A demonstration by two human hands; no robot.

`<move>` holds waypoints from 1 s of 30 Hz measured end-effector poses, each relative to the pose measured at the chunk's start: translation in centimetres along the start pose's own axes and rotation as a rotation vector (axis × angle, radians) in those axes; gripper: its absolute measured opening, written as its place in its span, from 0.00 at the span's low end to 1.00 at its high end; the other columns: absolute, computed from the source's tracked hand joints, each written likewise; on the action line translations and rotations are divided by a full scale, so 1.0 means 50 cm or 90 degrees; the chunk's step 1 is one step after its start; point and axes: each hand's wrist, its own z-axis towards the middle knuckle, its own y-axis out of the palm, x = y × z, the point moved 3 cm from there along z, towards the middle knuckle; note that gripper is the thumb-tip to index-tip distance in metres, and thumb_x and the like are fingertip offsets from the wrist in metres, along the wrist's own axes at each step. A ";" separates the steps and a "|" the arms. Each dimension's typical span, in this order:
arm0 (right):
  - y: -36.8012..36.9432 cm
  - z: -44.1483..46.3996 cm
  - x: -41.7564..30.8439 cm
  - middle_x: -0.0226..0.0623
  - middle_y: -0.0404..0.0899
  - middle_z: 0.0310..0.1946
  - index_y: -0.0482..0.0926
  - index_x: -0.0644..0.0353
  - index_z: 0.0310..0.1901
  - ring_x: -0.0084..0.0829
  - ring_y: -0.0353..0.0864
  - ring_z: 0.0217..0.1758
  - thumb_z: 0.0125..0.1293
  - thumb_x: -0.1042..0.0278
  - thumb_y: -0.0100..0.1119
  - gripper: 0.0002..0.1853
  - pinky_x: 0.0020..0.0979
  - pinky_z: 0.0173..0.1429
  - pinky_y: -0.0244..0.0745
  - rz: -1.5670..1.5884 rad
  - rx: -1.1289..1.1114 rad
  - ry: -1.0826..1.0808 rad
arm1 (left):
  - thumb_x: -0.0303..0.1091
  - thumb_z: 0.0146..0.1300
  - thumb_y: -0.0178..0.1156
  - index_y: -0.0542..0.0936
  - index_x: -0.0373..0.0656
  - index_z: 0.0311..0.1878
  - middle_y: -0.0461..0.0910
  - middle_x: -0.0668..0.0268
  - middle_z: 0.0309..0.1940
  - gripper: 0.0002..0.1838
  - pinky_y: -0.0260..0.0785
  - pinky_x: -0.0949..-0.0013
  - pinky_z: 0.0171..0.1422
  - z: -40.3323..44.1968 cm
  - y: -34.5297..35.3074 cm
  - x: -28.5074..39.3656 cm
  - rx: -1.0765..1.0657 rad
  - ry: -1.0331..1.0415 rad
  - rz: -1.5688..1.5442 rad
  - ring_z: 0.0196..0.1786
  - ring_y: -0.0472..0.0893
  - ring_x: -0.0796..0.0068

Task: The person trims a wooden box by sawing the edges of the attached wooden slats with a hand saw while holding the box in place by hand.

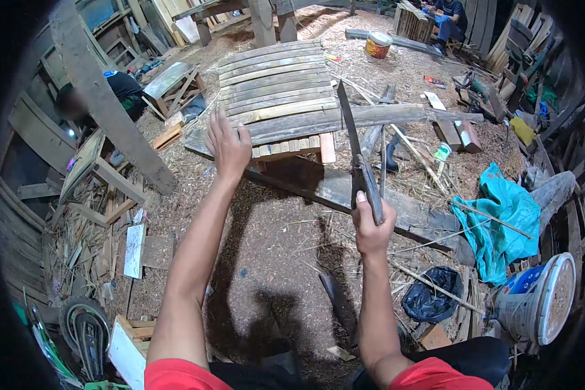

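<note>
Handsaw is up front, a bit R of centre, at the R end of the slat stack. R grip is closed round the saw's handle, thumb on top; blade runs away from the person, tip leaning slightly L. L grip is open, fingers spread, palm down, holding nothing; it looks to be resting on the near L corner of the stack, though exact contact can't be confirmed.

Key relation: slats' long axis runs L–R, w/ a slight rise to the R; saw's long axis points fwd, so blade & slats are roughly crosswise. Stack lies fwd & L of R grip; L grip is the nearer hand to it. Grey plank sticks out R, past the blade, approx in line w/ the near slats. Can't tell if blade touches wood or just hangs above it.

Stack sits over a dark beam, which runs diagonally, near end to the R, just beyond R grip. Floor has shavings & scraps. Teal sheet & white bucket are well off to the R.
</note>
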 end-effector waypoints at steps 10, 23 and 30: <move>-0.023 -0.081 0.067 0.24 0.66 0.13 0.71 0.59 0.19 0.19 0.63 0.16 0.66 0.68 0.61 0.18 0.28 0.22 0.57 -0.028 -0.006 -0.021 | 0.58 0.70 0.48 0.60 0.42 0.76 0.58 0.55 0.77 0.39 0.29 0.32 0.81 0.233 0.126 0.206 -0.112 0.130 0.054 0.82 0.52 0.59; 0.017 0.008 0.063 0.23 0.62 0.13 0.71 0.60 0.21 0.17 0.59 0.16 0.67 0.69 0.62 0.17 0.29 0.22 0.55 -0.062 -0.085 -0.004 | 0.61 0.72 0.42 0.63 0.46 0.75 0.63 0.60 0.76 0.37 0.31 0.36 0.82 0.279 0.203 0.184 -0.113 0.096 0.115 0.80 0.56 0.62; -0.012 -0.093 0.105 0.27 0.66 0.13 0.77 0.62 0.23 0.20 0.66 0.15 0.66 0.69 0.62 0.13 0.29 0.23 0.61 -0.099 -0.017 -0.107 | 0.58 0.72 0.44 0.64 0.46 0.74 0.64 0.60 0.75 0.35 0.32 0.35 0.82 0.280 0.196 0.191 -0.102 0.087 0.115 0.79 0.58 0.63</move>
